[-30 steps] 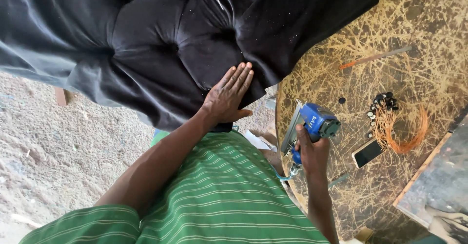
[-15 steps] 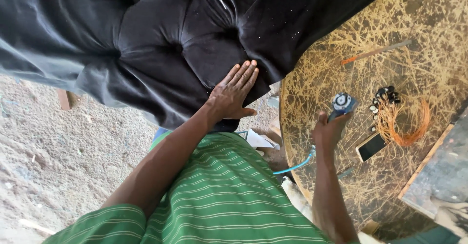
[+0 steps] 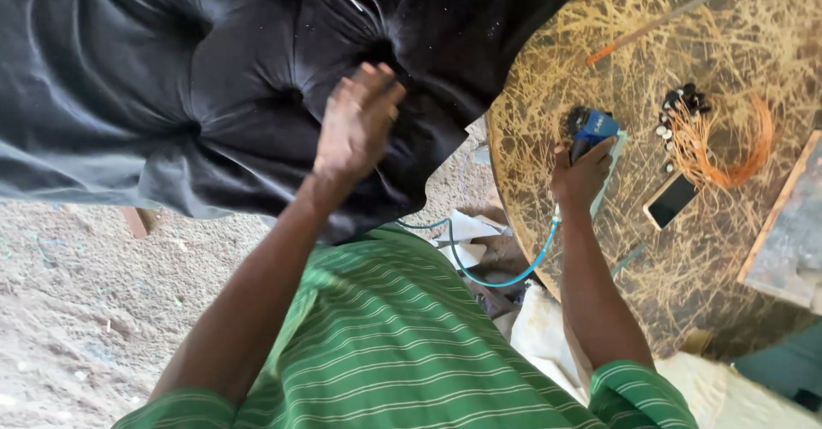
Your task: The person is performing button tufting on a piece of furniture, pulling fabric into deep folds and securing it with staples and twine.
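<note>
My left hand lies flat, fingers apart, on a black tufted velvet cushion that fills the upper left of the view. My right hand grips a blue pneumatic stapler and rests it on a round table top with a gold and dark crackle pattern. A thin blue air hose runs from the tool down past my green striped shirt.
On the table lie a coil of orange cord, a clump of small dark buttons, a phone and an orange-tipped stick. A grey board sits at the right edge. Sandy ground lies lower left.
My right hand carried the blue stapler away from my body and set it down on the table. My left hand slid farther up the black cushion.
</note>
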